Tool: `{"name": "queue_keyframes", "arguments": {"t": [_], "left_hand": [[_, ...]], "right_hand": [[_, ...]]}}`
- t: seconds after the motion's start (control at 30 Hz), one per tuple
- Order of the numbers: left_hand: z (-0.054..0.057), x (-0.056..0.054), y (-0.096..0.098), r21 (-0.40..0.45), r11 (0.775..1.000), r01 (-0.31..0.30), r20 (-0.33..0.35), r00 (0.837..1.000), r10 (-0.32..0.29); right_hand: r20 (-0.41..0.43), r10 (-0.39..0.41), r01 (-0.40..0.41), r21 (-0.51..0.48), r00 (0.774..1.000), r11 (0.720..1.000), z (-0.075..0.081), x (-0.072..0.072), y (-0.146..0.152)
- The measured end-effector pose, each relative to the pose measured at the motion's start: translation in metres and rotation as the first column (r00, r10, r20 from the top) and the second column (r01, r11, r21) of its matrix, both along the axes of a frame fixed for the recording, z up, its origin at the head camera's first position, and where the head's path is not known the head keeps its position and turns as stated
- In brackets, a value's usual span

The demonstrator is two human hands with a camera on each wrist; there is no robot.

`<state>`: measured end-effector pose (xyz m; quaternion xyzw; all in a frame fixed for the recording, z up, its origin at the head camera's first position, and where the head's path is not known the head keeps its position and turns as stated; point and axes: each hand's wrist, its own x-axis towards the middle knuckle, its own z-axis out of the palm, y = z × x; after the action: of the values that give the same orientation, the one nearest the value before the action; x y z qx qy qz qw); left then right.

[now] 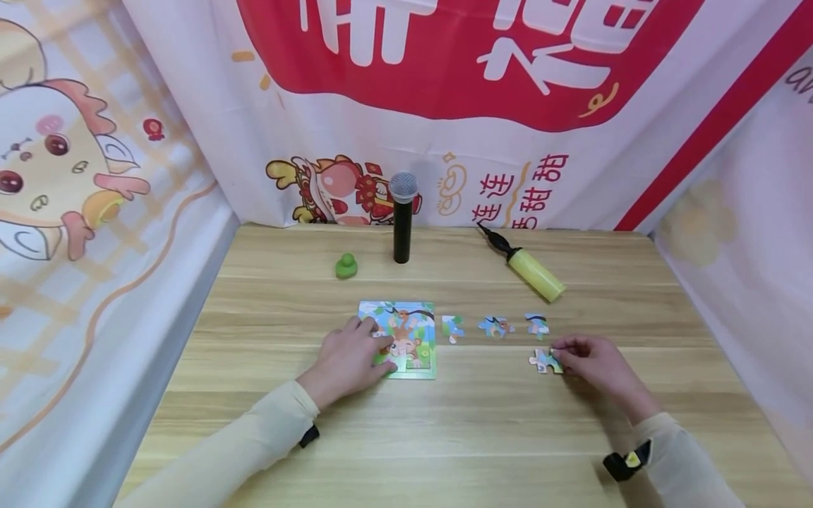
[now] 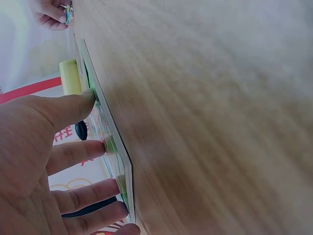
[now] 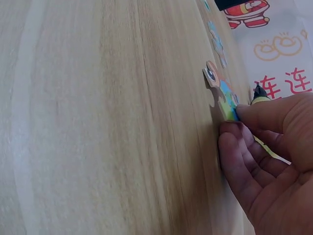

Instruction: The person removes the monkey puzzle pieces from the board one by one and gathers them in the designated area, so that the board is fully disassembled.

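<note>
A monkey jigsaw puzzle (image 1: 416, 331) in a square tray with a green border (image 1: 435, 353) lies left of the table's middle. Across its left part my left hand (image 1: 349, 360) rests with spread fingers; in the left wrist view the fingertips (image 2: 111, 187) touch the puzzle's face. At the right, my right hand (image 1: 591, 363) pinches a puzzle piece (image 1: 545, 360) by its edge between thumb and fingers. The right wrist view shows that piece (image 3: 226, 100) tilted up close over the wood, with an eye printed on one end.
Loose puzzle pieces lie in a row right of the tray: one (image 1: 453, 328), another (image 1: 495, 326) and a third (image 1: 537, 324). Behind stand a green duck-like toy (image 1: 346, 266) and a black microphone (image 1: 402, 219). A yellow hand pump (image 1: 536, 274) lies at the back right. Printed cloth (image 1: 444, 134) hangs behind.
</note>
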<state>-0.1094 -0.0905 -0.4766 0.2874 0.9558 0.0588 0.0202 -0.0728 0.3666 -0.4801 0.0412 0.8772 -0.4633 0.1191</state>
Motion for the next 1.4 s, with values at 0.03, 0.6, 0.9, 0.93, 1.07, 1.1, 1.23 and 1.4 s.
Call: {"name": "queue_keyframes", "arguments": {"t": [0.03, 0.6, 0.9, 0.93, 1.07, 1.1, 1.23, 1.4], "left_hand": [[0.000, 0.000, 0.000, -0.001, 1.000, -0.001, -0.001, 1.000, 0.001], [-0.002, 0.015, 0.002, 0.012, 0.993, 0.116, -0.050, 0.992, -0.116], [-0.001, 0.031, 0.010, -0.088, 0.974, 0.208, 0.012, 0.978, -0.207], [0.000, 0.032, 0.009, -0.094, 0.973, 0.211, 0.020, 0.977, -0.210], [0.000, 0.035, 0.008, -0.095, 0.970, 0.225, 0.035, 0.974, -0.222], [0.000, 0.035, 0.007, -0.094, 0.969, 0.227, 0.035, 0.974, -0.224], [-0.002, 0.036, 0.004, -0.080, 0.968, 0.237, 0.017, 0.972, -0.236], [0.000, 0.039, -0.002, -0.057, 0.973, 0.225, 0.013, 0.974, -0.224]], "right_hand": [[-0.005, 0.009, -0.009, 0.013, 1.000, 1.000, 0.001, -0.001, 0.000], [-0.125, 0.112, -0.089, 0.173, 0.986, 0.981, 0.008, -0.027, -0.037], [-0.098, 0.249, -0.240, 0.097, 0.964, 0.966, 0.019, -0.054, -0.104], [-0.103, 0.273, -0.263, 0.100, 0.956, 0.960, 0.019, -0.057, -0.113], [-0.124, 0.376, -0.360, 0.134, 0.918, 0.923, 0.021, -0.068, -0.154], [-0.128, 0.406, -0.388, 0.145, 0.905, 0.910, 0.021, -0.070, -0.166], [-0.138, 0.522, -0.482, 0.243, 0.842, 0.842, 0.019, -0.080, -0.209], [-0.118, 0.603, -0.531, 0.361, 0.789, 0.766, 0.014, -0.087, -0.241]]}}
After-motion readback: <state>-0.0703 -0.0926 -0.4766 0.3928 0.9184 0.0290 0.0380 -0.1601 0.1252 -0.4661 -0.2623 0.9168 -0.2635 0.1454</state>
